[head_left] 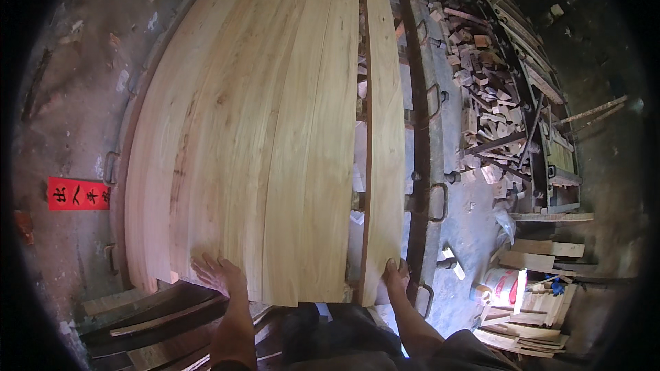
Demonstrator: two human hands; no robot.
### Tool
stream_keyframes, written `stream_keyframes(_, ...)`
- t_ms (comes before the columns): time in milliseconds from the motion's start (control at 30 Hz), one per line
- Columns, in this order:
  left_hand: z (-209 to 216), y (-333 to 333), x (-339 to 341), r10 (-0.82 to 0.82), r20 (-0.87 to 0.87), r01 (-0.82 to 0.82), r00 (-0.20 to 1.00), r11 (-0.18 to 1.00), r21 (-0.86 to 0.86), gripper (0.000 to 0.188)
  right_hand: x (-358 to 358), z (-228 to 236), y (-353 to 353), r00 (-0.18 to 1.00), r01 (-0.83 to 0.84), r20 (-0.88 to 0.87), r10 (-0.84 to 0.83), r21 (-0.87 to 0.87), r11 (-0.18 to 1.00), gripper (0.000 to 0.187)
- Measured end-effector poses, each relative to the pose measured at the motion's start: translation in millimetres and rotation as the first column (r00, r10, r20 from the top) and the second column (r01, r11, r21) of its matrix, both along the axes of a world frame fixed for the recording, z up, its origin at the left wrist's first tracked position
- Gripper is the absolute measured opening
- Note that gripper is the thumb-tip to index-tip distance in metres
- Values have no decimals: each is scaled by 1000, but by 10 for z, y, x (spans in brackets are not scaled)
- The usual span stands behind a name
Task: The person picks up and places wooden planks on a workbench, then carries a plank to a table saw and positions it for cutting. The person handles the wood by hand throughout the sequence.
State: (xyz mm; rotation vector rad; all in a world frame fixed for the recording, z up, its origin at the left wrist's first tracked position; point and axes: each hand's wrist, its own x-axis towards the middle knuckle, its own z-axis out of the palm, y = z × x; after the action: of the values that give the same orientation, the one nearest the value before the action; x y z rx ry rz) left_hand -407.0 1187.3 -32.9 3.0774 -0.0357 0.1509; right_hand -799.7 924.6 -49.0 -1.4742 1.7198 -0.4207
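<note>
A broad row of pale wooden boards (234, 124) lies side by side, running away from me. To its right, across a narrow gap, lies a single long plank (385, 137). My left hand (221, 275) rests on the near end of the boards, fingers spread and palm down. At the plank's near end, my right hand (397, 276) grips its right edge with the thumb on top; the fingers beneath are mostly hidden. The near ends of the boards are uneven, with a step at the left corner.
A metal frame rail (425, 165) with looped handles runs along the right. Beyond it lie a heap of wood offcuts (485, 75), a rack of timber (550, 137) and a white bucket (500, 285). A red paper strip (79, 194) is at left; loose boards (165, 330) lie near my left arm.
</note>
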Motion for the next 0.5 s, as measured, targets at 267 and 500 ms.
stream_keyframes(267,44,-2,-4,24,-13,-23,1000,1000,12,53,1044,940,498,824,-562,-246,511,-468,682,67)
stream_keyframes(500,63,-17,14,24,-7,-24,1000,1000,-11,54,1595,1156,1245,166,-981,-139,976,-121,149,83)
